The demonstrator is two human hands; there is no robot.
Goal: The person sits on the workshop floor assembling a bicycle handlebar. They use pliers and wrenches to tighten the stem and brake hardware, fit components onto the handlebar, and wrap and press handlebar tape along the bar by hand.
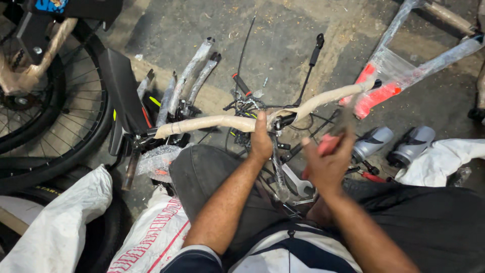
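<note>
My left hand [261,140] grips the middle of a paper-wrapped bicycle handlebar [212,123] that runs across the view, near its stem and a tangle of black cables [246,103]. My right hand [327,161] is closed around a red-handled tool [329,143], held just right of the stem; the tool's tip is blurred. A silver open-ended spanner [297,183] lies below, between my hands and my lap.
A bicycle wheel with a black mudguard [121,91] stands at left. A plastic-wrapped orange frame [385,83] lies at upper right. Two grey water bottles [394,142] rest on the concrete floor. White sacks [60,222] and a tyre lie at lower left.
</note>
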